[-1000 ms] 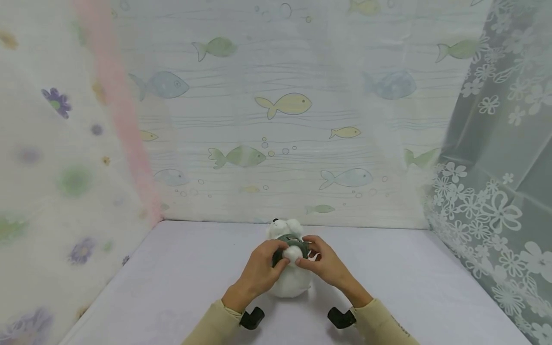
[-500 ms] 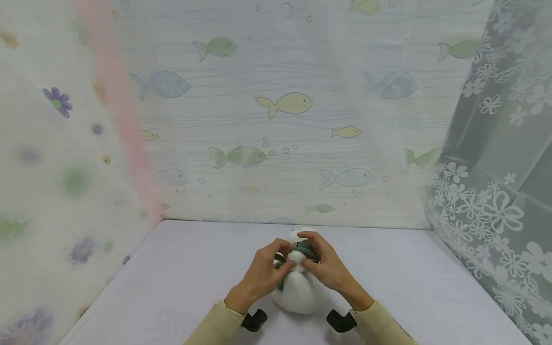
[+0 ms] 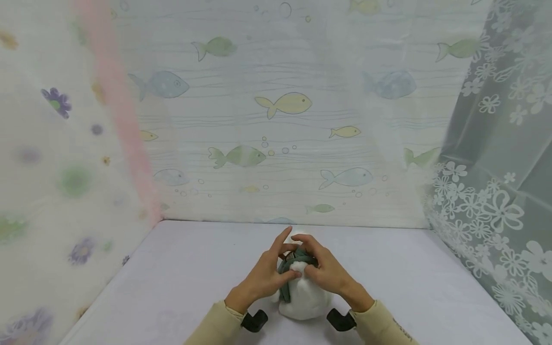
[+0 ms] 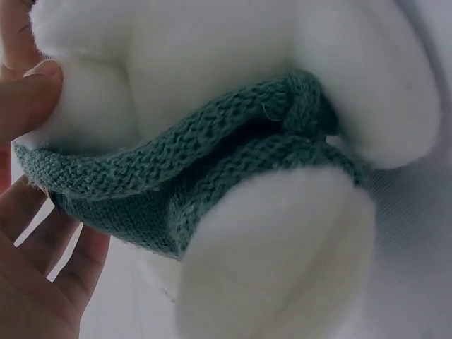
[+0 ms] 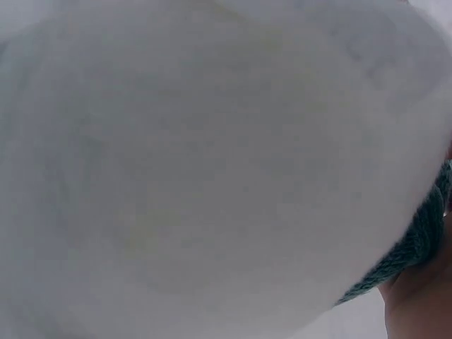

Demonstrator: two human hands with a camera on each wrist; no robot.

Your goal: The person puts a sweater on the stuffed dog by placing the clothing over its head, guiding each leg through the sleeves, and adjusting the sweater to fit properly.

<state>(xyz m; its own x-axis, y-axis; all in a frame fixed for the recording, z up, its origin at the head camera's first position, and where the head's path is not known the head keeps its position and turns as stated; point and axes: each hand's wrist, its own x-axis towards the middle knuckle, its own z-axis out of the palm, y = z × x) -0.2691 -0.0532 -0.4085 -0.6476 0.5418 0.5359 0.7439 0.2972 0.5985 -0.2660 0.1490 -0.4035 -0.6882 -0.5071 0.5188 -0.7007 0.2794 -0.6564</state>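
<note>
A white plush toy (image 3: 304,304) wearing a green knitted scarf (image 3: 285,290) is between both hands, low in the middle of the head view. My left hand (image 3: 260,278) grips it at the scarf, index finger raised; in the left wrist view the thumb presses white plush while other fingers lie behind the knit scarf (image 4: 106,173). From the other side my right hand (image 3: 331,272) holds the toy, thumb near the left thumb and fingers over the scarf. White plush (image 5: 212,176) fills most of the right wrist view. The toy's head is mostly hidden behind the fingers.
A white-covered table (image 3: 194,268) spreads around the toy. Behind it hangs a fish-print curtain (image 3: 284,143), with a flowered sheet (image 3: 56,191) on the left and a grey lace-patterned curtain (image 3: 496,191) on the right. Black wrist mounts (image 3: 254,320) sit below the hands.
The plush toy has tipped and turned, coming nearer to me, and its head has dropped behind the hands. The scarf's hanging end now shows on the left. My left index finger has lifted.
</note>
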